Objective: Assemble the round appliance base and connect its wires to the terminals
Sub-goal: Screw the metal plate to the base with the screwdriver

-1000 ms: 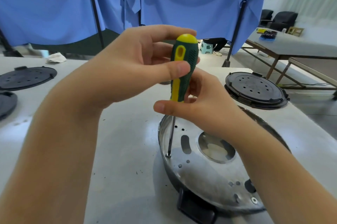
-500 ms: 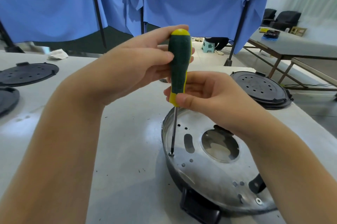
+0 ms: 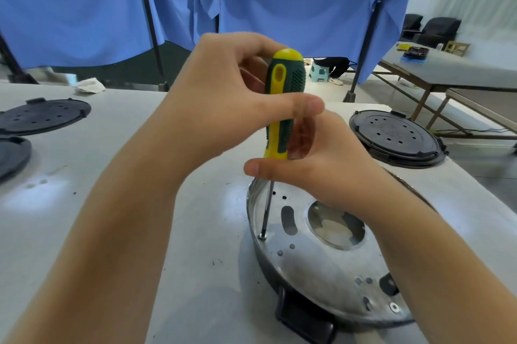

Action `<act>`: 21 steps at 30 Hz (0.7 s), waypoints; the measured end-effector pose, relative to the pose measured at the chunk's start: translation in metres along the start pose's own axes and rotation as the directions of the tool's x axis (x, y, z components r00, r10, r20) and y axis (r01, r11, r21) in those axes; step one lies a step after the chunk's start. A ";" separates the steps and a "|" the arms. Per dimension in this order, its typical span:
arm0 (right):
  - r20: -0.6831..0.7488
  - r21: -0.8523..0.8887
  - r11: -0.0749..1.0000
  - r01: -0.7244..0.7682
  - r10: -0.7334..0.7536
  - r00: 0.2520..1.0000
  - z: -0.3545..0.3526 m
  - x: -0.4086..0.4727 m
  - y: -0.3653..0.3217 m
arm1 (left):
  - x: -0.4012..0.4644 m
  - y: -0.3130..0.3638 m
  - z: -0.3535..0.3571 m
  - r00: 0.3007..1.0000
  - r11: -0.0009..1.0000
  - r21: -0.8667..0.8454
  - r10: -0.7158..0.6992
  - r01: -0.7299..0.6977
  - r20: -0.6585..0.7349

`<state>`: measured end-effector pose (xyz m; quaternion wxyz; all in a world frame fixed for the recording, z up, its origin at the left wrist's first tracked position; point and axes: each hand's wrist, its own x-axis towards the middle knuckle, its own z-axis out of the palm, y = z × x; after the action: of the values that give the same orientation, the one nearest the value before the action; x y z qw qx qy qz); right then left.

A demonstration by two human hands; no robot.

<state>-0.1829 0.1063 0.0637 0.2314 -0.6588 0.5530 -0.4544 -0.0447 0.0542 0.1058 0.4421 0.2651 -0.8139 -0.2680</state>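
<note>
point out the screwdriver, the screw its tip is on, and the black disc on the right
screwdriver [image 3: 284, 97]: head view, on the green and yellow handle
screw [image 3: 262, 237]: head view, on its head at the metal plate's left rim
black disc [image 3: 397, 135]: head view, on its perforated top face

A workshop or small assembly floor: a long grey worktop [image 3: 84, 176] carries black perforated round covers [image 3: 397, 139] at its edges, blue cloth sheets [image 3: 293, 2] hang on poles as dividers, and a second metal-legged bench [image 3: 447, 72] stands beyond.
</note>
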 end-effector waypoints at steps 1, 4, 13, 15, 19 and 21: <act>-0.021 -0.011 1.000 -0.003 0.003 1.000 0.000 0.000 0.000 | 0.000 0.000 0.000 1.000 1.000 -0.010 -0.012 0.011 -0.018; 0.010 0.007 0.999 -0.040 0.040 0.999 0.000 0.000 0.003 | 0.000 -0.004 -0.004 0.999 0.991 -0.127 -0.039 0.043 0.033; 0.323 0.486 0.858 -0.164 -0.002 0.946 -0.016 -0.001 0.004 | -0.003 -0.010 -0.012 0.938 0.954 -0.290 0.034 0.071 0.345; 0.325 0.476 0.869 -0.133 -0.033 0.945 -0.017 -0.001 0.006 | -0.004 -0.011 -0.013 0.933 0.955 -0.286 0.034 0.075 0.358; 0.210 0.378 0.925 -0.047 -0.037 0.977 -0.014 0.000 0.006 | 0.001 -0.014 -0.016 0.911 0.952 -0.270 -0.020 0.144 0.413; 0.115 0.329 0.944 0.001 -0.041 0.993 -0.011 0.000 0.004 | 0.004 -0.013 -0.013 0.911 0.942 -0.261 -0.094 0.212 0.402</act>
<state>-0.1943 0.1072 0.0655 0.3659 -0.6430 0.4479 -0.5020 -0.0334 0.0395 0.1057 0.2862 0.2011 -0.8110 -0.4689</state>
